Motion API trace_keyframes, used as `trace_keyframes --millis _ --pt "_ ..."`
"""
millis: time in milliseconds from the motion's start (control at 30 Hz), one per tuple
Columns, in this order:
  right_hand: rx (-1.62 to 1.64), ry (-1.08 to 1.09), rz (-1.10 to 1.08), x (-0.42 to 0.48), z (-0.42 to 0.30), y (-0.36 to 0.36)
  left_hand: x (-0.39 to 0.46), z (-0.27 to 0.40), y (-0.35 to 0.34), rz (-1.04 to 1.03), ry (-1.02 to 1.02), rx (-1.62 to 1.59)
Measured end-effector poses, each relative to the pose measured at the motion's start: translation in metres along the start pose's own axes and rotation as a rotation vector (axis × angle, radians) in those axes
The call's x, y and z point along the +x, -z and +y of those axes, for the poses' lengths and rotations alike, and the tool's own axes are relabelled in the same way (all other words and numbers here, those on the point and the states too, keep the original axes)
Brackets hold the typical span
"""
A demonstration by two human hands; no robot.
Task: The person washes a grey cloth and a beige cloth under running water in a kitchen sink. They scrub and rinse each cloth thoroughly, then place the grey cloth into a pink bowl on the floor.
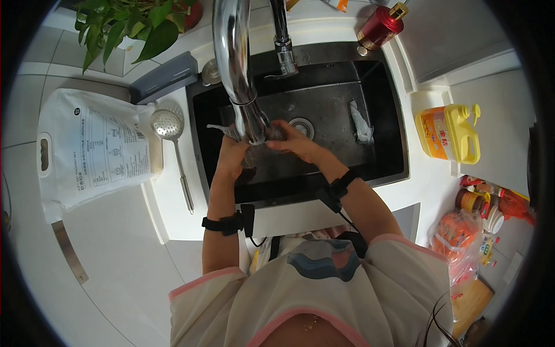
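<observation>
Both hands are in a black kitchen sink (299,171), under the spout of a chrome faucet (236,56). My left hand (231,154) holds a fish with a pale tail (222,128); the spout covers much of it. Close by, my right hand (297,141) has its fingers curled at the other side of the spout, touching something dark that is mostly hidden. Water runs down between the hands. Another silvery fish (360,122) lies on the sink floor at the right. The metal drain (301,128) is just beyond my right hand.
Left of the sink lie a slotted metal skimmer (167,126) and a white rice bag (99,147). A red pump bottle (381,27) stands behind the sink, a yellow jug (448,133) at its right. A second chrome tap (284,47) and a potted plant (130,28) are at the back.
</observation>
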State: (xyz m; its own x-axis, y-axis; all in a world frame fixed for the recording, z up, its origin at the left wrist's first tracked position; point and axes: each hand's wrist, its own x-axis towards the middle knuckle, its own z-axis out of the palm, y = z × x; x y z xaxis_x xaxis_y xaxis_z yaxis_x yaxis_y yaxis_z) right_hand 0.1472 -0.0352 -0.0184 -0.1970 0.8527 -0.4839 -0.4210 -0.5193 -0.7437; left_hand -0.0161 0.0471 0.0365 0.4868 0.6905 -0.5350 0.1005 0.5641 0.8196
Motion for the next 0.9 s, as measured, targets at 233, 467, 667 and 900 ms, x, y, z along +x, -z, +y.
trace_keyframes --millis 233,467,667,900 --pt "-1.087 0.362 0.067 -0.003 0.012 0.018 -0.024 0.032 -0.012 -0.242 -0.028 1.283" --pt "-0.315 0.260 0.397 0.009 0.036 0.038 -0.003 -0.021 0.023 -0.058 -0.057 0.862" --pt "-0.271 0.650 0.651 0.027 0.045 -0.053 0.009 -0.072 0.001 -0.037 0.232 -0.746" --pt "-1.074 0.615 0.751 0.014 0.024 -0.090 0.021 -0.104 -0.002 -0.214 -0.192 -0.162"
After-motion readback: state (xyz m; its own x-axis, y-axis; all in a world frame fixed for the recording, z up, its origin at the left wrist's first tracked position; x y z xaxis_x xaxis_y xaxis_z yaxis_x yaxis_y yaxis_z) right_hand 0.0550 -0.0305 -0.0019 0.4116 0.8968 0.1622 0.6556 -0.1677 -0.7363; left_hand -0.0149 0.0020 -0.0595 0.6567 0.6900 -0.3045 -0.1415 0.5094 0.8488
